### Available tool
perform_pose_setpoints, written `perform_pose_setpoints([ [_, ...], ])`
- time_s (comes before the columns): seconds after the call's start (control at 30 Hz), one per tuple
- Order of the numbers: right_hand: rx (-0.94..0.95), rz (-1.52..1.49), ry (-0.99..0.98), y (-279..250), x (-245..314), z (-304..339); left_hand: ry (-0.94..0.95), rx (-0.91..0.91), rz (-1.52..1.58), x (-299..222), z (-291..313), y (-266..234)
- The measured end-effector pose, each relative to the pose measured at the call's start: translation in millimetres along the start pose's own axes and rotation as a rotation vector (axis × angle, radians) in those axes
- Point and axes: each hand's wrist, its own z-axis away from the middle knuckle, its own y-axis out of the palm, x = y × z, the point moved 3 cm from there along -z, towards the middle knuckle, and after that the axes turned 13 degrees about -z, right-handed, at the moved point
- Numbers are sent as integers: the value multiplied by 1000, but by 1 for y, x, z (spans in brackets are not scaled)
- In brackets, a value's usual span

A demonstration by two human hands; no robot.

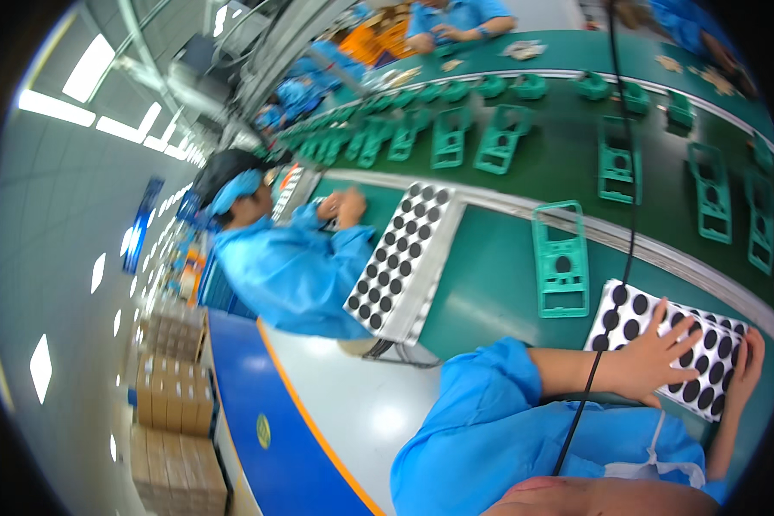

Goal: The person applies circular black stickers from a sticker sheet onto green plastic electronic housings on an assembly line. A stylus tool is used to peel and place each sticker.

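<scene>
A stack of white sheets with rows of black round dots (632, 303) lies on the green bench in front of me. My left hand (658, 361) rests flat on top of it with the fingers spread. Against the stack's right edge is my right hand (742, 378), its fingers stretched along the sheets and partly hidden from view. Just beyond the stack, to its left, a green plastic frame with cut-outs (562, 297) lies on the bench, touched by neither hand.
Across the bench runs a dark conveyor (559, 142) carrying several green frames and smaller green parts. Dotted sheets (404, 249) lie to the left, beside a co-worker in blue (288, 267). A black cable (632, 215) hangs across the view. Cardboard boxes (176, 396) are stacked far left.
</scene>
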Motion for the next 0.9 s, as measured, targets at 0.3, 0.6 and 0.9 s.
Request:
perform_pose_setpoints([
  [0.3,22,-208,6,5,-35,-7,-19,-75,-8,-1,5,6],
  [0.6,52,-102,1,4,-25,-14,-18,-29,14,0,3,5],
  [0.9,7,-36,-38,6,-6,-9,-20,-20,2,0,1,5],
])
